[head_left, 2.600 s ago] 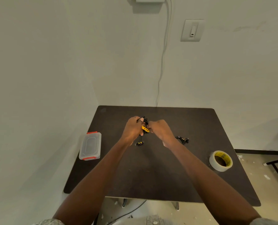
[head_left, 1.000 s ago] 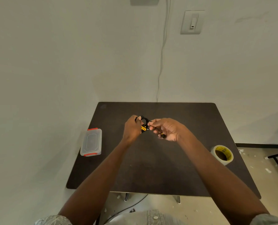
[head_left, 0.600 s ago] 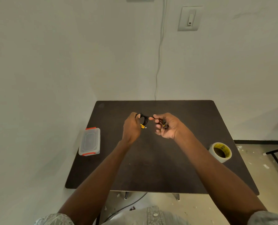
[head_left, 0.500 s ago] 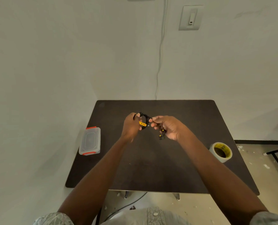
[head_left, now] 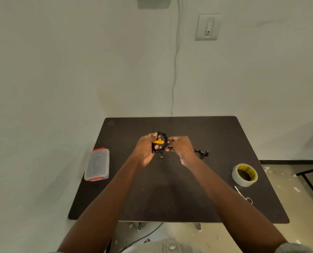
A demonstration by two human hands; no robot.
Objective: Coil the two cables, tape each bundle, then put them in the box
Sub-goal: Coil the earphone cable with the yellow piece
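Note:
Above the middle of the dark table (head_left: 170, 198), my left hand (head_left: 145, 148) grips a small coil of black cable (head_left: 162, 138) with an orange strap across it. My right hand (head_left: 180, 147) pinches the coil's right side, fingers curled round the strands. A short end with a yellow tip (head_left: 161, 157) hangs below the coil. A second black cable (head_left: 202, 153) lies on the table just right of my right hand. The clear plastic box (head_left: 97, 164) with red clips sits closed at the table's left edge.
A roll of clear tape (head_left: 244, 174) with a yellow core stands near the table's right edge. Small scissors (head_left: 243, 195) lie just in front of it. A white wall runs close behind and to the left of the table.
My right hand has closed back in on the coil from the right. The second cable on the table has come into view beside it. The coil stays in my left hand.

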